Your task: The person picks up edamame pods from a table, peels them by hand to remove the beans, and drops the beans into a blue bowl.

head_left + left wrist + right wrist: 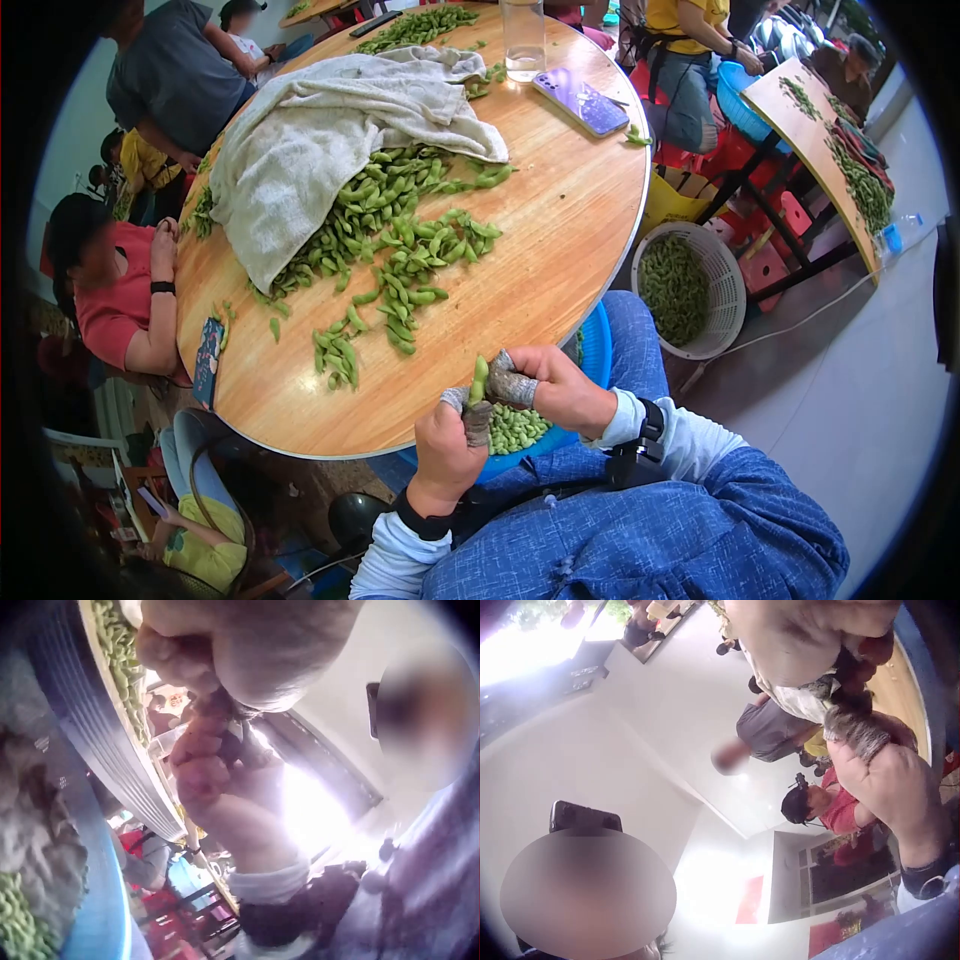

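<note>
In the head view a green pod (480,378) stands upright between the hands. The left hand (449,450) pinches its lower part with a wrapped thumb and finger. The right hand (565,392), its thumb and finger also wrapped, is curled close beside the pod's upper part; whether it grips the pod is unclear. Below them, shelled green beans (517,428) lie in a blue basin (597,345) on the lap. In the left wrist view the right hand (232,795) faces the near left hand (277,652). The right wrist view shows both hands close together, the pod hidden.
Loose pods (400,270) spread over the round wooden table (540,260), partly under a pale cloth (300,150). A phone (582,100) and a clear cup (524,45) stand at the far side. A white basket (735,290) of pods is right. Other people sit and stand around.
</note>
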`<state>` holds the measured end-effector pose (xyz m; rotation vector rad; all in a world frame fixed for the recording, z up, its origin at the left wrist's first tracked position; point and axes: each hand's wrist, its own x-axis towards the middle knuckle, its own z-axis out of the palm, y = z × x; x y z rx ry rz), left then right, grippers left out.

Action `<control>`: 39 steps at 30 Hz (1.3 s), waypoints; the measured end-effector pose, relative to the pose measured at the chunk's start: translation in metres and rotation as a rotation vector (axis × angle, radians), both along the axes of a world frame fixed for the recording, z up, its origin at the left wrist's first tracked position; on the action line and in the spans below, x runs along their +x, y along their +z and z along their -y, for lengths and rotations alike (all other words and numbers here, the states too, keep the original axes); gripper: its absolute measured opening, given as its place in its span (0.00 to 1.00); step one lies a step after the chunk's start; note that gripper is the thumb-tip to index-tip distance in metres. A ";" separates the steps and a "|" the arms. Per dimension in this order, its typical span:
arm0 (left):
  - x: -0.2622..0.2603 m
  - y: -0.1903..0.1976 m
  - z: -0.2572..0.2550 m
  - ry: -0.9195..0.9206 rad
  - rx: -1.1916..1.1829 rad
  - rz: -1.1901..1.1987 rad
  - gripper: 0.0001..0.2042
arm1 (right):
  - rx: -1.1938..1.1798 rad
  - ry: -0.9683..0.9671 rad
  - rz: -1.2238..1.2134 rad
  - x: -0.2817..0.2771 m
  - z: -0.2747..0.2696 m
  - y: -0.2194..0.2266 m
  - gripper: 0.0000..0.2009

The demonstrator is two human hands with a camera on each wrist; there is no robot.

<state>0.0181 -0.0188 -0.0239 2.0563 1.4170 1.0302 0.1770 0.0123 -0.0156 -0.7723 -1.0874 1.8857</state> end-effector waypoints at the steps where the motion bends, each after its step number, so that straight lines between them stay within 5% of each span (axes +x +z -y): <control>1: 0.000 0.002 0.000 -0.001 -0.091 0.136 0.06 | 0.027 0.005 -0.042 -0.001 0.000 -0.002 0.07; 6: -0.004 0.004 0.005 0.004 -0.724 1.067 0.10 | 0.174 0.013 -0.125 -0.003 -0.001 -0.017 0.07; 9: -0.004 0.012 0.001 -0.025 -0.870 1.270 0.11 | 0.178 0.020 -0.150 -0.005 -0.002 -0.020 0.06; 15: 0.009 0.009 -0.002 0.030 -0.378 0.590 0.09 | 0.160 0.044 0.100 -0.002 -0.004 -0.011 0.06; 18: -0.008 0.019 -0.005 -0.057 -0.553 0.565 0.08 | 0.227 0.080 0.074 0.003 -0.005 0.002 0.06; 21: -0.018 0.020 -0.004 -0.173 -0.830 0.997 0.06 | 0.169 0.125 -0.084 0.002 -0.004 -0.003 0.06; 24: -0.017 0.023 -0.003 -0.088 -0.864 0.865 0.03 | 0.326 0.039 0.084 -0.003 -0.001 -0.005 0.04; 27: -0.010 0.011 0.000 -0.031 -0.779 0.903 0.04 | 0.709 0.021 0.549 0.002 -0.004 0.007 0.04; 33: -0.007 0.006 0.003 -0.101 -0.486 0.563 0.06 | 0.632 -0.055 0.450 0.003 0.000 0.007 0.05; 37: -0.027 0.030 0.005 -0.041 -0.765 0.844 0.08 | 0.562 -0.091 0.492 0.009 0.001 0.019 0.04; 39: -0.022 0.030 0.005 -0.103 -0.749 0.630 0.09 | 0.736 -0.026 0.553 0.005 0.002 0.012 0.05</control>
